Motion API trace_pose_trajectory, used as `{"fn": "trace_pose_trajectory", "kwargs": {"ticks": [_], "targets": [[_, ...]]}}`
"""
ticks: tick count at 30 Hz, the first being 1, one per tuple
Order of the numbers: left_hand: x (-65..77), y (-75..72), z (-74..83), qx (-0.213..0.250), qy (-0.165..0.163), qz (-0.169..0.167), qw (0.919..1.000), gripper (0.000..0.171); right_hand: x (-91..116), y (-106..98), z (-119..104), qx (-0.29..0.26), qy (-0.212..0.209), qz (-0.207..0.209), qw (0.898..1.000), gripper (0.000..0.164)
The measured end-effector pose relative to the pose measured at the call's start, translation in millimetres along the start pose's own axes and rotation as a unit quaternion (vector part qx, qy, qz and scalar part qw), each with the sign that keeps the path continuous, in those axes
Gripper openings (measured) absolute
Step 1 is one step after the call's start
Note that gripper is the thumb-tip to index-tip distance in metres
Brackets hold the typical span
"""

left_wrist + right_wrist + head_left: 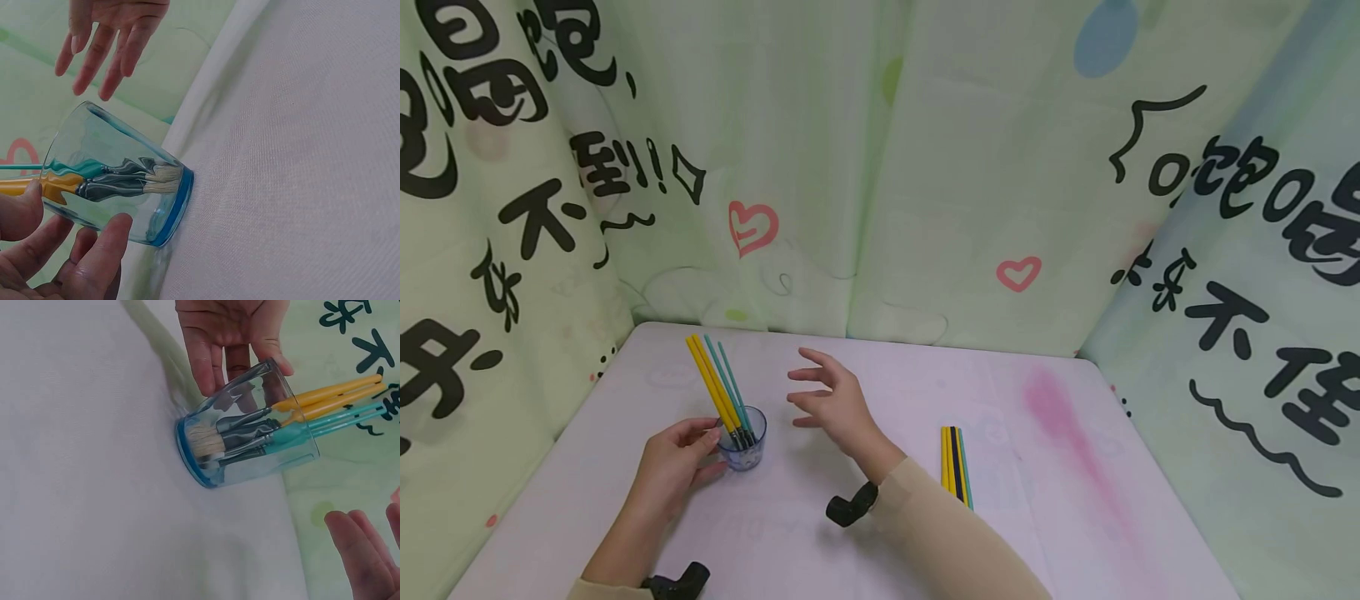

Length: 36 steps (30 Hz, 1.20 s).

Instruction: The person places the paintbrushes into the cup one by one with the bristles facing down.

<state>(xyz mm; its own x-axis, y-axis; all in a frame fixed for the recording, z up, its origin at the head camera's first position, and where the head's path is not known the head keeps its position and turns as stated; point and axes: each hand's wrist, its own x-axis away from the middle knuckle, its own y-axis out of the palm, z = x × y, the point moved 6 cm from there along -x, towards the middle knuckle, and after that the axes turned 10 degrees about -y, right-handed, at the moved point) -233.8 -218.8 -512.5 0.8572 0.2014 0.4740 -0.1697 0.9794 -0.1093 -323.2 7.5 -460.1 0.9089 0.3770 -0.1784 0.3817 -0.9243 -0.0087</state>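
A clear glass cup (743, 458) with a bluish base stands upright on the table. Two yellow paintbrushes (718, 382) and two teal paintbrushes (334, 422) lean in it, bristles down and handles sticking out above the rim. My left hand (673, 467) holds the cup at its left side, thumb up near the rim and fingers against the wall. Right of the cup, my right hand (838, 400) hovers with fingers spread and nothing in them. The left wrist view also shows this right hand (119, 34) apart from the glass.
Several thin yellow, dark and teal sticks (956, 462) lie side by side on the table, their near ends hidden by the right forearm. The white table (1060, 533) has a pink smear (1067, 425) on its right. A printed curtain (880, 183) hangs around the far edge and sides.
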Motion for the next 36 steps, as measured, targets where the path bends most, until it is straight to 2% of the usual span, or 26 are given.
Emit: {"fn": "trace_pose_trajectory", "kwargs": {"ticks": [6,14,36], "targets": [[-0.6,0.1,-0.7,-0.008,0.002,0.003,1.0000,0.044,11,-14,2,0.005,0.010,0.010,1.000,0.070],[-1.3,0.9,-1.3,-0.006,-0.001,0.006,1.0000,0.044,28,-32,6,-0.019,0.031,0.026,0.999,0.070],[0.1,0.4,-0.3,-0.003,-0.001,0.002,1.0000,0.045,63,-77,3,-0.010,0.058,0.057,0.997,0.072]]}}
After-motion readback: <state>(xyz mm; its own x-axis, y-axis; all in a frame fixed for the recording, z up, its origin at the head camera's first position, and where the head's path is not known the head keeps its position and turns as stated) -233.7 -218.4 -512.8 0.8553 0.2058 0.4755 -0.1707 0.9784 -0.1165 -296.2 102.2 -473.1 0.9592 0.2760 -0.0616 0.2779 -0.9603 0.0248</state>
